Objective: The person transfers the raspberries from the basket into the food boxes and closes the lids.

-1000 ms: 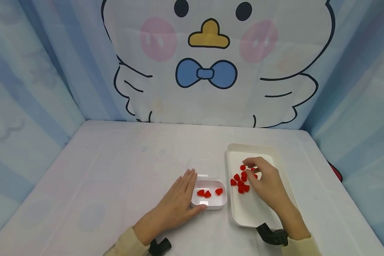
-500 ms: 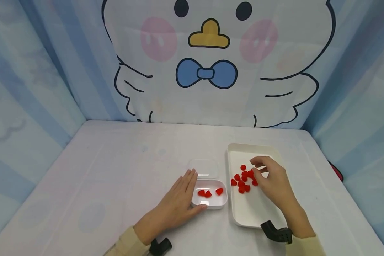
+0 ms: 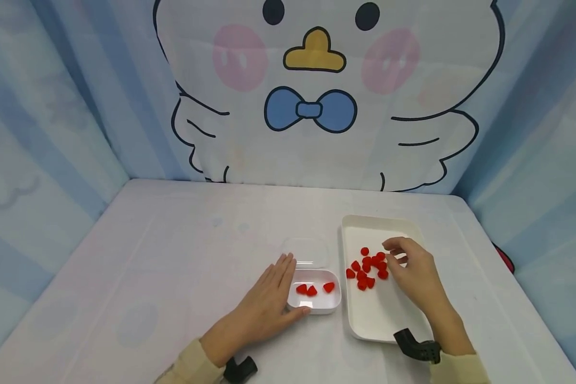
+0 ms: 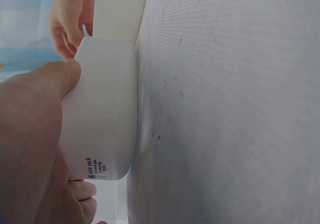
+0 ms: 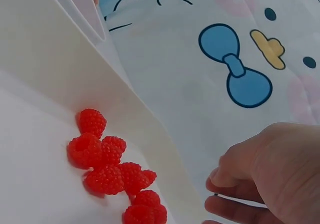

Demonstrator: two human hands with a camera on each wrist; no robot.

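My left hand rests against a small white plastic box in the head view. Its straight fingers lie along the box's left side, and the thumb touches the front rim. Three red raspberries sit inside. In the left wrist view, the thumb presses the edge of the box, which has small dark print. My right hand hovers over the right part of a white tray, beside a cluster of raspberries. Thumb and index finger are bent with a gap between them; no raspberry shows there.
A clear plastic lid lies just behind the box. The tray stands close to the box's right side. A cartoon-printed curtain rises behind the white-covered table. Each wrist carries a black camera mount.
My right hand has moved a little to the right, exposing raspberries at the cluster's right side that were partly hidden. A few of those raspberries have shifted. The left hand and box stay put.
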